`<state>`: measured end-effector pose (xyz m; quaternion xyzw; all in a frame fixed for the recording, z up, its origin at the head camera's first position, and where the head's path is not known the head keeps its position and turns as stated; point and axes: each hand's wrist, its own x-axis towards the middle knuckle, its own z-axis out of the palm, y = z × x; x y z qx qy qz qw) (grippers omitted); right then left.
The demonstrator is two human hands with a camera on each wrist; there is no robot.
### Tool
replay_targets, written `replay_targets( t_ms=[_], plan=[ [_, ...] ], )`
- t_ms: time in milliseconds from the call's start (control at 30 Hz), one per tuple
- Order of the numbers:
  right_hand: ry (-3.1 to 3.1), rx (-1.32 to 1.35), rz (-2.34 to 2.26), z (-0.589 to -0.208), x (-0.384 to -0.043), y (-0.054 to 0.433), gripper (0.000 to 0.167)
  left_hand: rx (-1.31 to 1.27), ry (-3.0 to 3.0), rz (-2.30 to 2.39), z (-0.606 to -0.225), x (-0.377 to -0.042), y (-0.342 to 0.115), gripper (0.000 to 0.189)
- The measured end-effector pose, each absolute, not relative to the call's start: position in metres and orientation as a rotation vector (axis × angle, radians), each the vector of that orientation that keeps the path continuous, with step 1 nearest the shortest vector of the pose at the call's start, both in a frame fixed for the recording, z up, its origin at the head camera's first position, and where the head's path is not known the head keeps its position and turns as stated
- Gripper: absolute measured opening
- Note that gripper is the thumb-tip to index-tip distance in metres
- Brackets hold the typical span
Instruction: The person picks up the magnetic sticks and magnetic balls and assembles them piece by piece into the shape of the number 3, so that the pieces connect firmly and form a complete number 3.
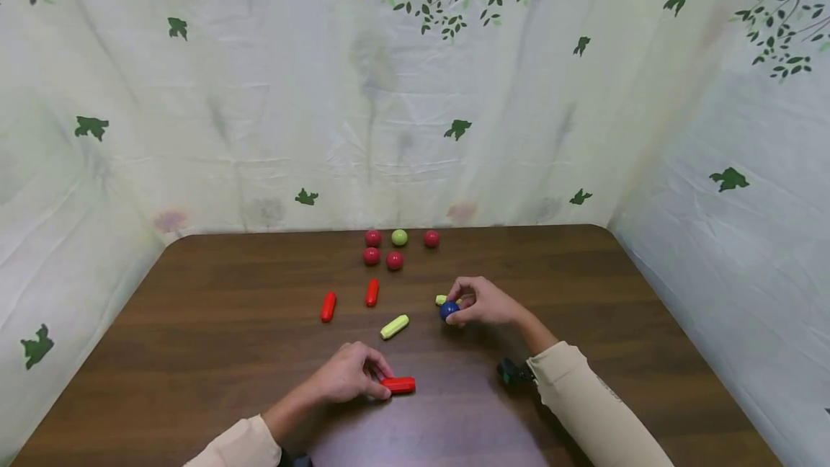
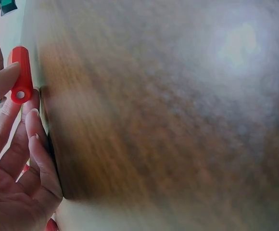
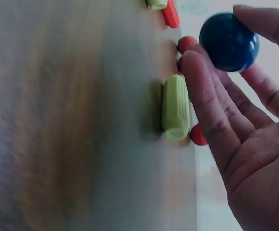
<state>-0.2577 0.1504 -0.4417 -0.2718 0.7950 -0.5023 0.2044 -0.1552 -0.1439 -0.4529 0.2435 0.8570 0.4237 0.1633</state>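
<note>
My left hand (image 1: pixel 353 375) pinches a red ridged cylinder (image 1: pixel 400 385) between thumb and fingers, low over the near middle of the wooden table (image 1: pixel 227 352). In the left wrist view, the cylinder's round end with a pale centre (image 2: pixel 20 95) faces the camera. Farther right, my right hand (image 1: pixel 483 303) holds a glossy blue ball (image 1: pixel 449 310) by thumb and fingertips, raised off the table in the right wrist view. Behind that ball lies a yellow-green ridged cylinder (image 1: pixel 441 300), partly hidden by the hand in the head view. A second yellow-green cylinder (image 1: pixel 395 327) lies between the hands.
Two more red cylinders, one (image 1: pixel 328 307) at left and another (image 1: pixel 372 292) nearer the middle, lie beyond my left hand. Near the far edge sit several red balls (image 1: pixel 394 260) and one green ball (image 1: pixel 399 238). A leaf-patterned cloth (image 1: pixel 311 128) hangs behind the table.
</note>
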Motion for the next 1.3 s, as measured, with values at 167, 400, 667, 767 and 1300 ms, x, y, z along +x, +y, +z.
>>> replay_targets(
  t_ms=[167, 400, 667, 767, 1300],
  plan=[
    [2.167, -0.804, -1.35, -0.443, -0.248, 0.148, 0.026, 0.709, 2.439, 1.23, -0.456, -0.155, -0.143, 0.016],
    [2.137, -0.784, -1.288, -0.448, -0.237, 0.143, 0.024, 0.706, 2.428, 1.23, -0.456, -0.157, -0.142, 0.015],
    [2.061, -0.812, -1.212, -0.45, -0.228, 0.137, 0.023, 0.706, 2.432, 1.237, -0.458, -0.158, -0.142, 0.015],
    [2.035, -0.832, -1.172, -0.451, -0.225, 0.133, 0.023, 0.701, 2.44, 1.232, -0.458, -0.159, -0.142, 0.015],
    [2.03, -0.916, -1.096, -0.456, -0.216, 0.118, 0.023, 0.704, 2.454, 1.227, -0.458, -0.159, -0.141, 0.015]
  ],
)
